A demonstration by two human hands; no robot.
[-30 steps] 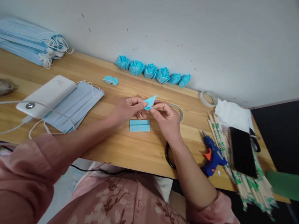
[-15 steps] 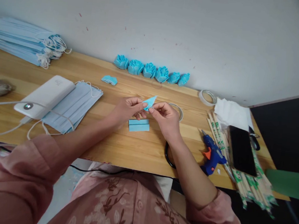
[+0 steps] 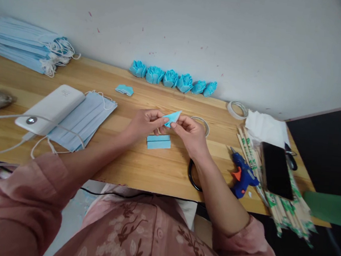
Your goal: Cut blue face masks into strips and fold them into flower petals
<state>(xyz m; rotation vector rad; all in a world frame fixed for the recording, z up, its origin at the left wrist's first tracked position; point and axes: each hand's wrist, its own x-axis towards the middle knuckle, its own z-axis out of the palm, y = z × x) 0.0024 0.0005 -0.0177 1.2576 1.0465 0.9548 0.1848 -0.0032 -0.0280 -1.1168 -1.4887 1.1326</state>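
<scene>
Between both hands, above the wooden table (image 3: 118,171), is a folded blue piece (image 3: 172,117) of paper-like material with a pointed tip toward the upper right. My left hand (image 3: 148,124) pinches its left side between thumb and fingers. On the opposite side, my right hand (image 3: 190,133) grips the lower right edge with thumb and forefinger. Just below the hands lies a flat blue strip (image 3: 158,144) with a fold line. A small cut blue piece (image 3: 124,89) rests farther back on the left. Partly behind my right hand is a tape roll (image 3: 206,125).
Several blue flowers (image 3: 170,79) line the wall. Blue face masks (image 3: 84,115) lie beside a white power bank (image 3: 51,108); a mask stack (image 3: 18,43) sits behind. At right are a blue glue gun (image 3: 242,176), wrapped chopsticks (image 3: 290,220), a phone (image 3: 276,170) and another tape roll (image 3: 237,110).
The pointed tip of the folded blue piece has shifted slightly right, and my right fingers sit a little differently along its edge. Both hands still hold it in nearly the same place.
</scene>
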